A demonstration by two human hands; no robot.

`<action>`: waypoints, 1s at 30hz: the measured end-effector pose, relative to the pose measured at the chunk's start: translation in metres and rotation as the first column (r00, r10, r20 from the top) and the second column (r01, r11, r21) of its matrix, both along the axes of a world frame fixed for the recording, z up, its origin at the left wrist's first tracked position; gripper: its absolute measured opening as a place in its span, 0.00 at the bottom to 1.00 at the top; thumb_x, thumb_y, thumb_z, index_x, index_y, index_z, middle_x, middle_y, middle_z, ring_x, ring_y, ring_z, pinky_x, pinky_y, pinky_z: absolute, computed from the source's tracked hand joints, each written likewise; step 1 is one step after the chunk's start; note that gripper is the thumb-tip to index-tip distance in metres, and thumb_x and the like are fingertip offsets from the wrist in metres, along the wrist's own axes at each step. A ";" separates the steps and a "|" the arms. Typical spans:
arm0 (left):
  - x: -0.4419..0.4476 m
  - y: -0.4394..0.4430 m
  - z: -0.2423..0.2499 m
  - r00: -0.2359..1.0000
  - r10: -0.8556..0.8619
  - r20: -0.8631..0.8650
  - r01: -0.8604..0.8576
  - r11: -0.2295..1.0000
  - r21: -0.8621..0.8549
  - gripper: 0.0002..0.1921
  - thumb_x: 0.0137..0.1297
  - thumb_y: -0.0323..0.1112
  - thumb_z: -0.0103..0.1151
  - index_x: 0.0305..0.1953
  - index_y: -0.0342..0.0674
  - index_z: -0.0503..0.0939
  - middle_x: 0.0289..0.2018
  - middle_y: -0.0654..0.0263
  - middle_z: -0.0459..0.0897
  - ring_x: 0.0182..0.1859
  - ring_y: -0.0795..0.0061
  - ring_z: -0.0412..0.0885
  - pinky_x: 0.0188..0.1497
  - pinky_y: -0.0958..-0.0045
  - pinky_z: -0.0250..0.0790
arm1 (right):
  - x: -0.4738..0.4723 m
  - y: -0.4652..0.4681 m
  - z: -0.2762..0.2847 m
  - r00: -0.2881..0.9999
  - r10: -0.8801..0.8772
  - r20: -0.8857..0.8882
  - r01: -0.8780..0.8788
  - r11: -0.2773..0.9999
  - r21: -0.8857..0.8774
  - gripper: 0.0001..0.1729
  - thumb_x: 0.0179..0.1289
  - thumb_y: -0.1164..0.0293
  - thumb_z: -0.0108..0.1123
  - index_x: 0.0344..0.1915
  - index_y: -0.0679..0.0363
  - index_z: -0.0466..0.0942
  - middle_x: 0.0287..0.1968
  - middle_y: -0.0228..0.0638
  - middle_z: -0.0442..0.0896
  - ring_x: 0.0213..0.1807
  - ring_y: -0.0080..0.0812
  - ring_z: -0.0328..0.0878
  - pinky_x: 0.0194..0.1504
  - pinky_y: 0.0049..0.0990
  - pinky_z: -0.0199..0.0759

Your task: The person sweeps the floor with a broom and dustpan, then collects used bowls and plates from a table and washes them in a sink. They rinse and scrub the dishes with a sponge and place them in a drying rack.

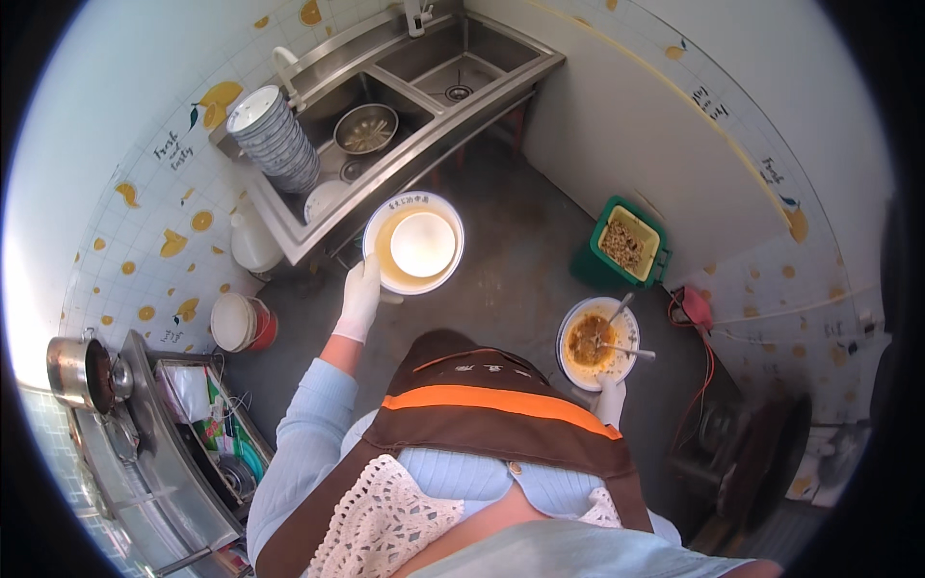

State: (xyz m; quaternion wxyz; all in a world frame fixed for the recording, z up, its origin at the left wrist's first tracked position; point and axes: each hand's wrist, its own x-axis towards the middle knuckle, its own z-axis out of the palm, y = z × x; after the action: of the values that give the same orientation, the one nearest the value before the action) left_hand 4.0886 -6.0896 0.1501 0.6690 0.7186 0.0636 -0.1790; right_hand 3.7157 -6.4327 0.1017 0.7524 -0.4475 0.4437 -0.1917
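My left hand (363, 292), in a white glove, grips the rim of a large white bowl (454, 211) with a blue edge. A smaller white bowl (423, 244) sits inside it. On the right, my gloved right hand (611, 399) holds a white, blue-rimmed bowl (568, 365) by its near edge. Orange-brown liquid (591, 341) and food bits lie in that bowl, with metal spoons (623, 307) leaning in it. Both bowls are held above the dark floor, apart from each other.
Ahead is a double steel sink (426, 101) holding stacked bowls (273, 137) and a metal bowl (366, 128). A green bin (594, 249) with food scraps stands by the right wall. A lidded bucket (242, 322) and a plastic jug (254, 240) stand left, near a metal shelf (162, 498).
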 end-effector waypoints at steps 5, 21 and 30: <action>0.137 -0.097 0.004 1.000 -0.006 0.000 0.006 0.999 -0.054 0.28 0.85 0.50 0.44 0.65 0.26 0.77 0.51 0.51 0.89 0.42 0.62 0.92 0.31 0.65 0.89 | 0.157 -0.100 0.030 0.992 0.113 0.048 -0.109 0.991 -0.083 0.29 0.74 0.67 0.53 0.71 0.66 0.68 0.64 0.45 0.80 0.56 0.43 0.88 0.47 0.43 0.89; 0.564 -0.331 -0.139 0.952 0.293 -0.086 -0.304 0.937 -0.171 0.28 0.86 0.43 0.36 0.68 0.20 0.68 0.57 0.43 0.85 0.50 0.45 0.91 0.48 0.57 0.91 | 0.511 -0.311 0.027 0.982 0.190 0.004 -0.190 0.982 0.010 0.33 0.69 0.69 0.56 0.73 0.65 0.67 0.65 0.46 0.80 0.57 0.43 0.87 0.47 0.44 0.89; 0.660 -0.385 -0.210 0.688 0.638 -0.344 -0.721 0.654 -0.229 0.25 0.86 0.40 0.42 0.66 0.17 0.67 0.57 0.38 0.84 0.46 0.42 0.92 0.44 0.57 0.93 | 0.670 -0.440 0.031 0.923 0.362 -0.131 -0.363 0.932 0.017 0.34 0.70 0.74 0.56 0.75 0.64 0.65 0.67 0.46 0.79 0.59 0.43 0.86 0.48 0.43 0.90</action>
State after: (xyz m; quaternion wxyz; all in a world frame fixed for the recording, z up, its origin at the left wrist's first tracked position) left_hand 4.7484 -6.4746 -0.0596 0.7896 0.4855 0.3752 -0.0048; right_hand 4.3857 -6.8729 0.1330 0.7421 -0.5364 0.4013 -0.0209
